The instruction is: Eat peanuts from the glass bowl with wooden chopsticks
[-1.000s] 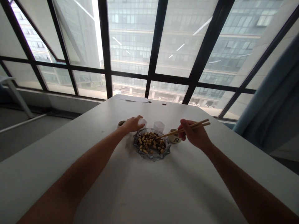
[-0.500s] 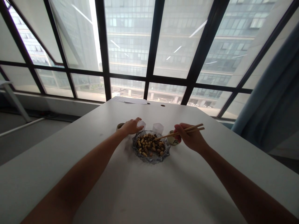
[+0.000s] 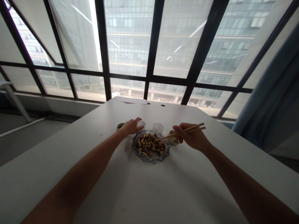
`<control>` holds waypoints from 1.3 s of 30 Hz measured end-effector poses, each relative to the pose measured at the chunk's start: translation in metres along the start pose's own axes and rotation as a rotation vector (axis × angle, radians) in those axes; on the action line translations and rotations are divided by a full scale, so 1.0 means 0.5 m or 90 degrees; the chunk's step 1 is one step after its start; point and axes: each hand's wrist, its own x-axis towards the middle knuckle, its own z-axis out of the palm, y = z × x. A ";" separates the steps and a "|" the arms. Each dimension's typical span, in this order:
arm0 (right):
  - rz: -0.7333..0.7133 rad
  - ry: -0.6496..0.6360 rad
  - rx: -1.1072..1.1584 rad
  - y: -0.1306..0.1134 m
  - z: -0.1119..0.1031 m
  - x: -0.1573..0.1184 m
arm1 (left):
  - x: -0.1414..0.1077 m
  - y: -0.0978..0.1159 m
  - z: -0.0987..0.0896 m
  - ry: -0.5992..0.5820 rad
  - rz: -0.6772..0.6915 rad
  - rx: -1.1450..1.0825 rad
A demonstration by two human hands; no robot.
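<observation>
My right hand (image 3: 192, 137) is closed around a pair of wooden chopsticks (image 3: 170, 135). Their tips are down among peanuts and darker seeds (image 3: 149, 143) in a scalloped clear glass bowl (image 3: 153, 160). On the bowl's far left side, my left hand (image 3: 131, 126) curls its thumb and fingers about a small translucent cup (image 3: 141, 124). A second translucent cup (image 3: 158, 128) stands just behind the bowl. Partly covered by my right hand is a pale jar with a dark character (image 3: 174, 140). Another small round container (image 3: 120, 125) shows behind my left wrist.
The white table (image 3: 149, 189) carries all these things. Sheets of paper (image 3: 133, 101) lie at its far edge, near two dark round spots. Large windows rise behind, and a blue curtain (image 3: 268, 93) hangs at the right.
The chopstick tips have shifted very slightly among the peanuts, and my right hand has moved a touch to the right. My left hand stays in place at the cup.
</observation>
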 end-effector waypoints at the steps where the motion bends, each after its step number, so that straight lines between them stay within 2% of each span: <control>1: -0.002 0.006 -0.003 0.000 0.000 0.000 | 0.001 -0.001 0.001 0.001 0.002 -0.001; 7: -0.008 0.045 -0.033 0.015 0.004 0.002 | 0.003 -0.004 0.005 0.005 -0.002 -0.006; 13: 0.006 -0.019 -0.018 0.013 0.011 -0.002 | 0.003 -0.005 0.007 0.007 0.002 -0.007; 16: -0.006 -0.025 -0.021 0.004 0.008 -0.003 | 0.004 -0.007 0.008 0.009 0.002 -0.009; 23: -0.006 0.013 0.020 0.009 -0.008 0.006 | 0.006 -0.009 0.009 0.023 0.034 -0.011; 28: 0.033 0.058 0.104 0.031 -0.009 0.018 | -0.005 -0.014 -0.011 0.065 0.084 0.035; 31: 0.044 0.089 0.151 0.039 -0.008 0.023 | -0.025 -0.036 -0.024 0.069 0.057 0.066; 34: 0.054 0.125 0.196 0.051 0.001 0.026 | -0.055 -0.073 -0.021 0.107 0.006 0.056; 39: 0.097 0.187 0.309 0.101 0.044 0.022 | -0.097 -0.130 0.025 0.174 -0.105 -0.148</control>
